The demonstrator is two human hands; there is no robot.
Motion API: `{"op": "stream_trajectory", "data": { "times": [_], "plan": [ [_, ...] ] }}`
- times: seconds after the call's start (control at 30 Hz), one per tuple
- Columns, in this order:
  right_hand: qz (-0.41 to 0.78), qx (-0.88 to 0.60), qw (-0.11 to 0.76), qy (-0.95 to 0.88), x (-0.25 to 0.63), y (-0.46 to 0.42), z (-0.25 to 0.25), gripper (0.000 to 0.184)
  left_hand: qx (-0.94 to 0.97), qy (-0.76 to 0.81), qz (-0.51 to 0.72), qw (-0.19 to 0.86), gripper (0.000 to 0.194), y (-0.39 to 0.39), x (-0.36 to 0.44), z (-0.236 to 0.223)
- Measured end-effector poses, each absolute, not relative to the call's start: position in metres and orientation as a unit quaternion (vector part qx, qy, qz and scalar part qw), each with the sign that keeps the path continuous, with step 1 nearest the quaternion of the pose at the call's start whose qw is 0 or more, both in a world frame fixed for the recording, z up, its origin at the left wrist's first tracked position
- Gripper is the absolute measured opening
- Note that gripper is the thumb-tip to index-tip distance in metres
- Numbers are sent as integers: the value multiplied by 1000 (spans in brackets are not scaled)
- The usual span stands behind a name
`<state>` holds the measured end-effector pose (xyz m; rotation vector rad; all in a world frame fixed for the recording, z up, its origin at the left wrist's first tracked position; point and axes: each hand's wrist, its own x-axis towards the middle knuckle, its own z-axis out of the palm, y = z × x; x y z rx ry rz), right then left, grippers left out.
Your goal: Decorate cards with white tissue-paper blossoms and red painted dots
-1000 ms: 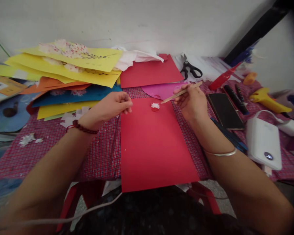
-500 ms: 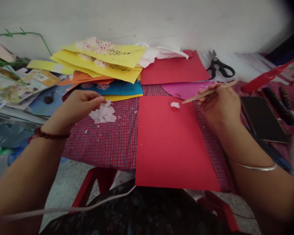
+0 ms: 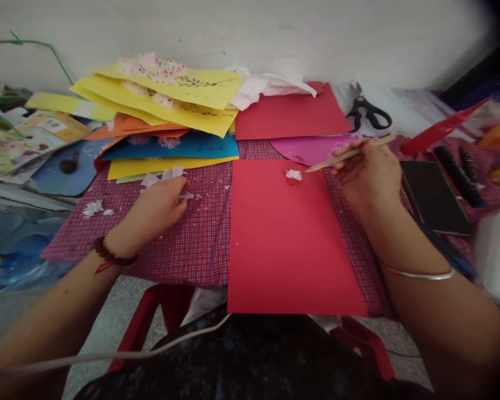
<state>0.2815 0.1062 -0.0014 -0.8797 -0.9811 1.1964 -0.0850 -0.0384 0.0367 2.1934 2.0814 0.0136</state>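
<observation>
My left hand (image 3: 160,205) is over the pile of small white paper pieces (image 3: 173,173), covering most of it. Its fingers are drawn together, with a white scrap showing at the tips. In my right hand (image 3: 370,175) a pale wooden stick (image 3: 337,161) is gripped like a pencil, its pointed end tilted down to the left. That tip is just beside a crumpled white tissue tuft (image 3: 294,175) and a wet-looking red spot (image 3: 292,182) near the top of a red paper sheet (image 3: 294,244). The sheet lies flat on a checked cloth (image 3: 191,244).
Yellow sheets (image 3: 208,91) with blossom pictures are stacked at the back left. Black scissors (image 3: 369,111), a red tube (image 3: 441,130) and a dark phone-like slab (image 3: 435,197) lie to the right. A white cable (image 3: 170,344) crosses my lap.
My left hand has moved right and down onto the white paper pieces and closed. My right hand keeps its hold on the stick near the tuft. The view has shifted slightly.
</observation>
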Motion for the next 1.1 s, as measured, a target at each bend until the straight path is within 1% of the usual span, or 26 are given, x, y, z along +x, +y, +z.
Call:
{"op": "stream_trajectory", "data": {
  "times": [0.07,0.13,0.2,0.27,0.33,0.4,0.53,0.6,0.7,0.8,0.87,1.0,1.1],
  "plan": [
    [527,-388,627,-423,282,105,0,16,714,698,-26,52,26,-32,-86,45],
    [530,-396,625,-415,281,104,3,17,703,709,-17,53,22,-23,-84,59],
    [532,-400,623,-412,279,104,4,16,716,696,42,12,18,-10,-76,74],
    [531,-395,623,-416,278,105,5,16,765,632,119,-32,21,5,-58,85],
    [526,-382,622,-437,278,105,4,18,789,585,184,-44,22,21,-30,86],
    [512,-368,615,-474,278,103,3,23,793,569,215,-30,19,38,1,77],
    [483,-336,597,-545,273,94,4,29,775,558,298,16,11,69,47,39],
    [461,-325,583,-585,269,88,6,30,759,564,323,34,13,76,56,21],
    [410,-324,538,-661,263,79,8,33,737,578,344,73,17,77,56,4],
    [358,-330,493,-721,262,75,10,37,712,588,358,140,14,73,53,-5],
    [325,-339,480,-741,263,75,10,39,698,594,362,172,11,71,51,-9],
    [283,-353,478,-753,265,77,11,42,700,583,367,187,6,68,51,-14],
    [273,-355,480,-755,266,78,11,44,724,566,348,186,9,64,51,-10]
  ]
}}
